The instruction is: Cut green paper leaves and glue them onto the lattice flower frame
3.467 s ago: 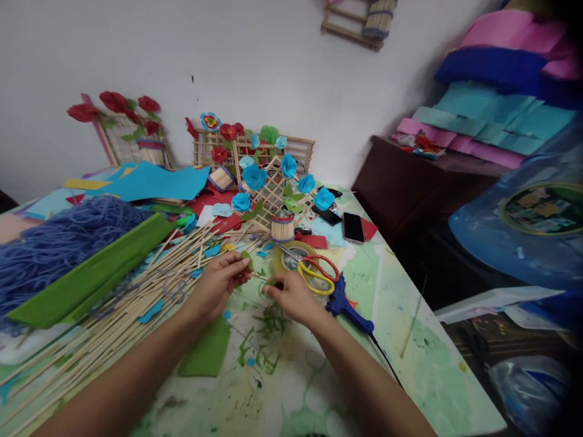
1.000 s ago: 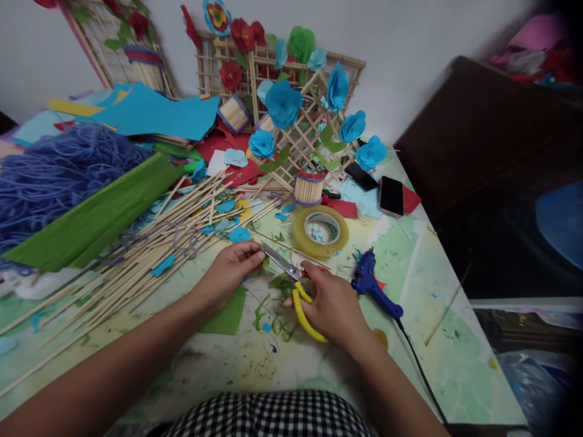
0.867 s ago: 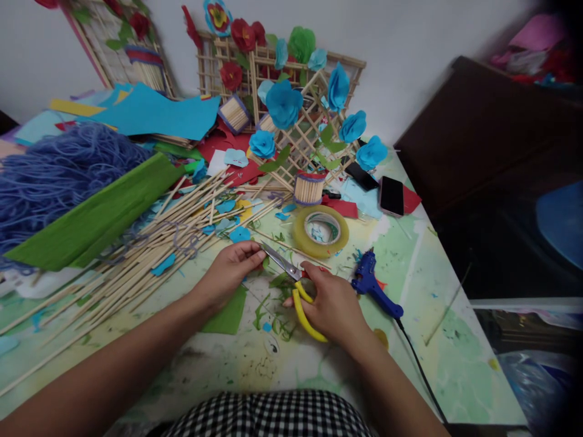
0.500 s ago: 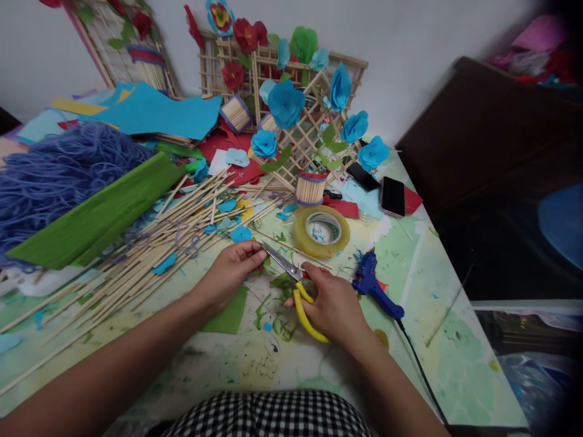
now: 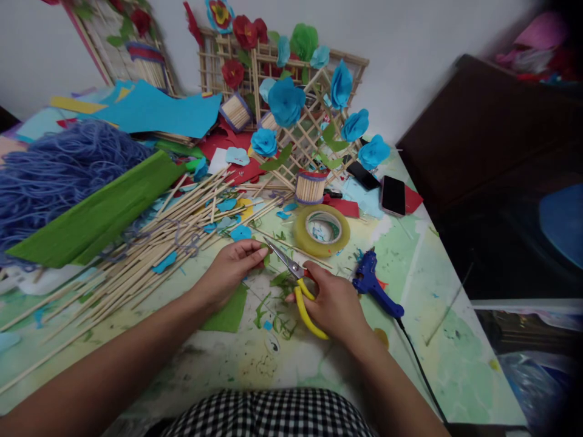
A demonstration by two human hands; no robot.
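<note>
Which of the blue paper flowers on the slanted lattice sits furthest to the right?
The blue flower at the lattice's lower right corner, nearest the two phones. The other blue flowers sit higher or further left on the lattice.

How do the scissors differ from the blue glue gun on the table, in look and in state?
The scissors have yellow and red handles and bare metal blades; the glue gun is all blue with a black cord. The scissors are held in the right hand, blades pointing at the small green piece pinched by the left hand; the glue gun lies on the table, touched by no hand. Both are hand tools beside the tape roll.
</note>
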